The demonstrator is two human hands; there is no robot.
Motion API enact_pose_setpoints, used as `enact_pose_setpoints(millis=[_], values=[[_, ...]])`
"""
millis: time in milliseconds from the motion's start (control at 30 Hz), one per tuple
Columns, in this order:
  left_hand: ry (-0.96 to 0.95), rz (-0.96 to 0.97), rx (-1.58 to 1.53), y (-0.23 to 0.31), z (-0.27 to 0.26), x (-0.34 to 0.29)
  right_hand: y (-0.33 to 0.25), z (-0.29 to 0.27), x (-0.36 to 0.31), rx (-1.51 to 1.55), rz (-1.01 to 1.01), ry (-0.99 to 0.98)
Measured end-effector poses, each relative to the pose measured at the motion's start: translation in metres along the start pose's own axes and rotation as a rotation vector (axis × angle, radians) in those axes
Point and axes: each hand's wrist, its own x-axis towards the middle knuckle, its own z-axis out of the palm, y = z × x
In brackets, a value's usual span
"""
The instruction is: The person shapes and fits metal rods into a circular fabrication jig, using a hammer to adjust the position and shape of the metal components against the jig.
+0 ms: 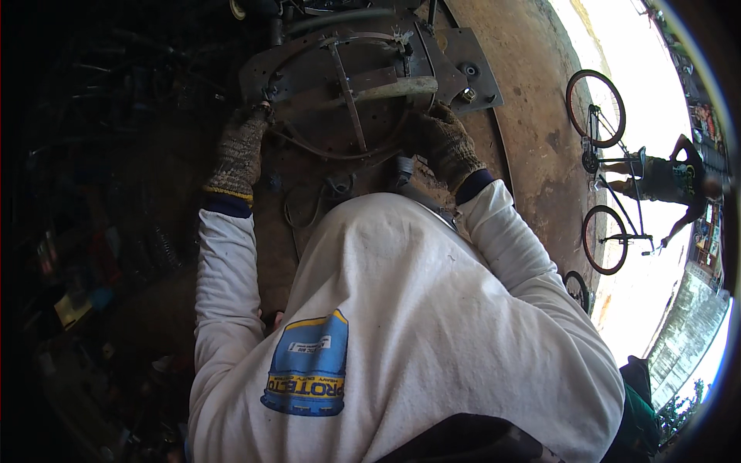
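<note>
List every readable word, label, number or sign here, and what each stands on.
Wording described, not copied.
White long-sleeved cloth shirt: large lettering on the yellow band of a blue bucket-shaped print, upside down here.
Its white rectangular label: lettering too small to read reliably.
Dark cloth shirt of the person by the black bicycle: a pale-green mark too small to read.
Flat grey metal plate with holes: no lettering visible.

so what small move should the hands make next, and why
Perhaps gently steady the crossbarred metal hoop against the plate: the left hand is by its left end, the right hand near its right; grips are unclear.
</note>
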Motion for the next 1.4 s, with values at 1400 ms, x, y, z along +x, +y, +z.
enact_pose_setpoints(millis=[1400], values=[[0.100, 0.410, 1.606, -0.031, 0.059, -0.002, -0.040, 0.004, 0.006, -0.133, 0.028, -0.166]])
